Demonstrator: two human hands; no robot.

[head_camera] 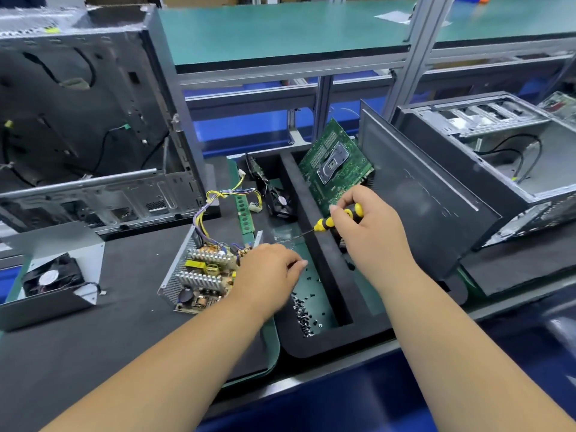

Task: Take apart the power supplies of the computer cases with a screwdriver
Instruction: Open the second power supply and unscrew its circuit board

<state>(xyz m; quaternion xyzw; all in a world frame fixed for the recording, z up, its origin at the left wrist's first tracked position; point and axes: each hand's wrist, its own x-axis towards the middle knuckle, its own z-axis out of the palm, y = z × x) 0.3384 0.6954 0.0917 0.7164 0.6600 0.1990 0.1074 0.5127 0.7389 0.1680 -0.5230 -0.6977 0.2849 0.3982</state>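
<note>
Screws (pixel 304 310) lie heaped in the tray (pixel 314 346), nearest. Left of the tray sits the opened supply (pixel 202 271). Over the tray's near half the left hand (pixel 268 275) curls, fingertips pinched; what the grip holds, I cannot tell. Above the tray the right hand (pixel 371 227) clenches the screwdriver (pixel 338 218). Farther back in the tray leans a motherboard (pixel 336 165).

I can read no text anywhere here; the round sticker on the fan (pixel 47 278) hub near the worktop's left edge is a pale blur; the second fan (pixel 282 201) in the black tray (pixel 321 269) carries a round label too small to make out; the green motherboard (pixel 338 165) leaning in that tray shows only unreadable markings; the power supply (pixel 202 269) board shows none I can decipher.
</note>
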